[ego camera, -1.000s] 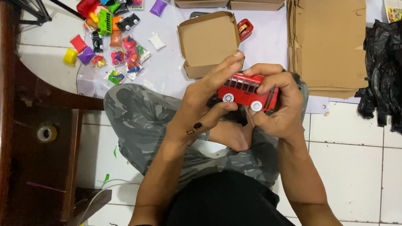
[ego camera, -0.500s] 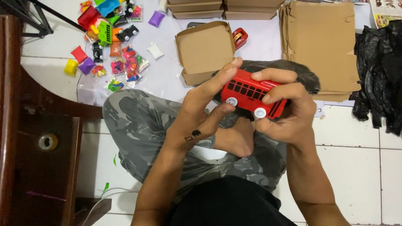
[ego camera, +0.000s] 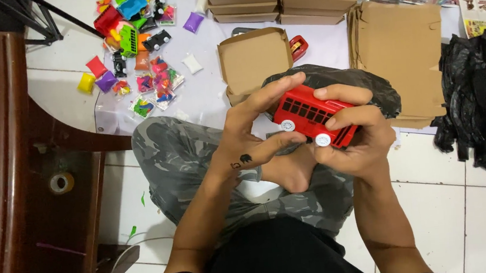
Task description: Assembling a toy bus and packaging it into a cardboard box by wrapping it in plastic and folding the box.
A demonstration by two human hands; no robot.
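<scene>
Red toy bus has tilted a bit vs 0.5 s ago: wheels now face the camera more, otherwise same spot above the lap. Right hand wrapped closed around its right end. Left hand half open, fingertips on the bus's left end and roof. Open cardboard box sits just beyond, on the floor.

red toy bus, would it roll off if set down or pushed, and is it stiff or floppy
The bus likely rolls if pushed lengthwise: two white wheels show on its side. It looks like rigid moulded plastic, so probably stiff and light; the left hand and right hand hold it with fingertips alone. Its glossy shell may be a bit slippery.
</scene>
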